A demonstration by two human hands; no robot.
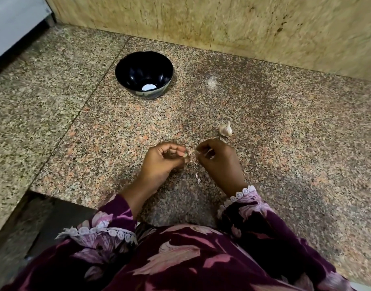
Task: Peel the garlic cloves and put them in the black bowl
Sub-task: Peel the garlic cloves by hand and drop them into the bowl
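Note:
The black bowl (144, 74) stands on the granite counter (264, 114), far from my hands, with only a bright reflection at its bottom. My left hand (165, 162) and my right hand (219, 160) are close together near the counter's front edge, fingers curled, both pinching a small garlic clove (192, 154) between them; most of the clove is hidden. Thin bits of papery peel (198, 179) lie on the counter just below the hands. A partial garlic bulb (226, 129) sits on the counter just beyond my right hand, untouched.
A tan stone wall (243, 28) backs the counter. At the far left stands a white appliance (14, 24). The counter's front edge steps down at the lower left to a dark gap (60, 217).

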